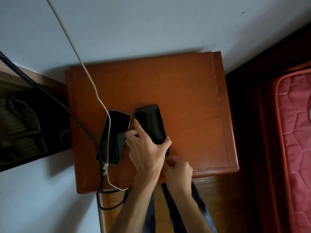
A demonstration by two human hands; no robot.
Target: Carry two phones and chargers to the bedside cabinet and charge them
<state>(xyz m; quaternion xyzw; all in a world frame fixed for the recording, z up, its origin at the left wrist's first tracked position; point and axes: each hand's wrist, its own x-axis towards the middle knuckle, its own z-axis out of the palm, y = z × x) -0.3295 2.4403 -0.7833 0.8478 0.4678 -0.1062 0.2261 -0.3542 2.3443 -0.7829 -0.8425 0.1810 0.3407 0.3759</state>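
Note:
Two dark phones lie face up on the brown bedside cabinet (185,98). A white cable (94,83) crosses the left phone (116,137) and loops back into its lower end. My left hand (146,153) grips the right phone (149,123) by its lower half, with fingers on the left edge and thumb on the right edge. My right hand (178,170) is curled at that phone's lower end. A black braided cable (80,121) runs down the cabinet's left side, loops below the front edge and passes behind my left forearm toward my right hand. Its plug is hidden.
A red quilted mattress (296,132) lies to the right, across a dark gap from the cabinet. A dark wooden shelf unit (25,115) stands at the left. Pale wall is behind the cabinet, and both cables come from the upper left.

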